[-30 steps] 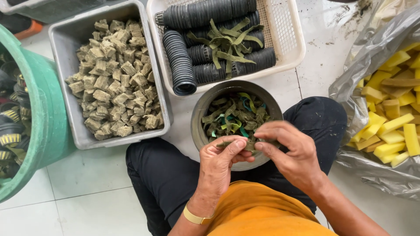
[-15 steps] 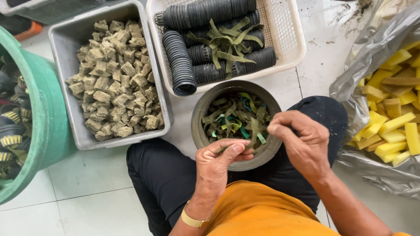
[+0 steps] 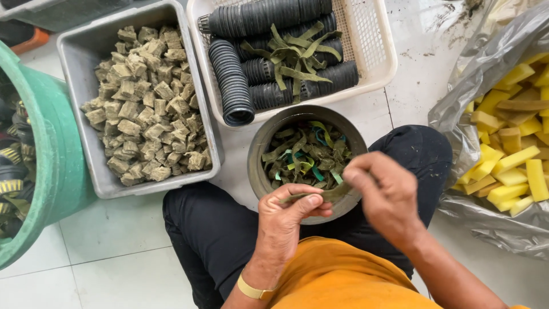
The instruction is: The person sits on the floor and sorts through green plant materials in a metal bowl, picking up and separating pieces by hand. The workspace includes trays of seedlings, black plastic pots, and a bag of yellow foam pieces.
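My left hand (image 3: 289, 214) and my right hand (image 3: 384, 191) pinch the two ends of one dull green strip (image 3: 330, 194), stretched between them just over the near rim of a round grey bowl (image 3: 258, 171). The bowl sits between my knees and holds a tangle of green and teal strips (image 3: 306, 154). A yellow band is on my left wrist.
A grey tub (image 3: 74, 91) of brownish sponge cubes stands at the left, beside a green bucket (image 3: 51, 166). A white basket (image 3: 372, 46) behind the bowl holds stacked black net pots and green strips. A plastic bag (image 3: 469, 86) of yellow foam pieces lies at the right.
My hands have drawn apart over the bowl's near rim, and a green strip now stretches between them.
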